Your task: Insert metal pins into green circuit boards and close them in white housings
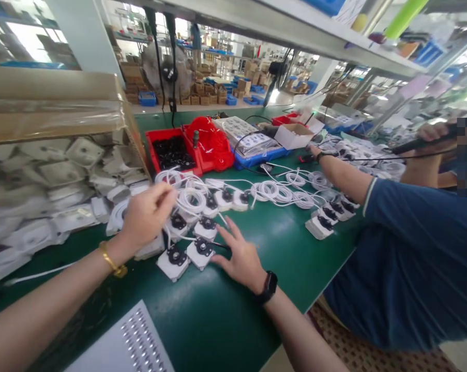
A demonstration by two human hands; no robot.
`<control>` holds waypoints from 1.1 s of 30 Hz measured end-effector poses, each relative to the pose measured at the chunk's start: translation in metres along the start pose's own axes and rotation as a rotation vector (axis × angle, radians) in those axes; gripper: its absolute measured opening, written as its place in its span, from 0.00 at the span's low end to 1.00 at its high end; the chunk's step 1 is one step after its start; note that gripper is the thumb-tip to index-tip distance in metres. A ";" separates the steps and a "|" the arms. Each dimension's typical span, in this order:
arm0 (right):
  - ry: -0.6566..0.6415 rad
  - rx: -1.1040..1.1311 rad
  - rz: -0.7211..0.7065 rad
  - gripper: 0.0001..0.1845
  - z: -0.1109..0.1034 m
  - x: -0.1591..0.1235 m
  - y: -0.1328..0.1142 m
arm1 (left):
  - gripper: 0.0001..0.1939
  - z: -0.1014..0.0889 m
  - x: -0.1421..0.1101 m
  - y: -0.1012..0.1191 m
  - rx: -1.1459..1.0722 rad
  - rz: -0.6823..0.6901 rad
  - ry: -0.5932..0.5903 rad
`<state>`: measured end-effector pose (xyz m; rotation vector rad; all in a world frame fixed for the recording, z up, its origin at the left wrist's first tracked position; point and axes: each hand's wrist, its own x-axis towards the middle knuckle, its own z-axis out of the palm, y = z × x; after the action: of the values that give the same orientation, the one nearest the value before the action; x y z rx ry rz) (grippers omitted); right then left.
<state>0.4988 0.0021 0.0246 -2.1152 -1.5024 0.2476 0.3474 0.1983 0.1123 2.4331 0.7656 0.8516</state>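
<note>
My left hand (150,214) is closed, thumb against curled fingers, beside a coil of white cable (190,199); what it pinches, if anything, is hidden. My right hand (243,258) is open, fingers spread, at the right side of a white housing with a round black part on top (200,252). A short dark rod or lead (221,245) shows between that housing and the hand. Left of it lies a similar housing (173,262), tilted on the green table (225,320). Several more housings with white cables stand in rows behind.
Many pale plastic shells (62,175) pile up at left by a cardboard box (55,103). A red bin (175,152) holds small black parts. A white sheet with rows of metal pieces (140,336) lies in front. At right, a co-worker's arm (345,175) reaches over the table.
</note>
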 end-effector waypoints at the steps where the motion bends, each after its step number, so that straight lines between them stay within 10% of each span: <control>1: -0.094 -0.049 -0.021 0.41 0.003 -0.001 -0.009 | 0.11 -0.011 -0.011 -0.013 -0.031 -0.075 0.029; 5: -0.203 -0.192 0.004 0.47 0.009 0.003 -0.033 | 0.15 -0.031 -0.046 -0.058 0.003 -0.228 -0.069; 11: -0.151 -0.288 0.104 0.47 0.020 -0.003 -0.062 | 0.20 -0.017 -0.064 -0.081 0.254 0.122 -0.283; 17: -0.059 -0.339 0.181 0.35 0.023 -0.005 -0.073 | 0.15 -0.021 -0.075 -0.093 0.142 0.156 -0.232; 22: -0.063 -0.349 0.146 0.34 0.022 -0.012 -0.071 | 0.26 -0.028 -0.051 -0.082 -0.173 -0.261 -0.167; 27: -0.084 -0.330 0.121 0.35 0.022 -0.016 -0.076 | 0.31 0.015 -0.002 -0.063 -0.169 -0.394 -0.010; 33: -0.070 -0.308 0.134 0.35 0.023 -0.019 -0.078 | 0.14 0.040 0.026 -0.057 -0.337 -0.511 0.061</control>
<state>0.4177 0.0108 0.0427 -2.4778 -1.5202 0.1471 0.3714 0.2481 0.0627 1.8071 1.1031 0.7739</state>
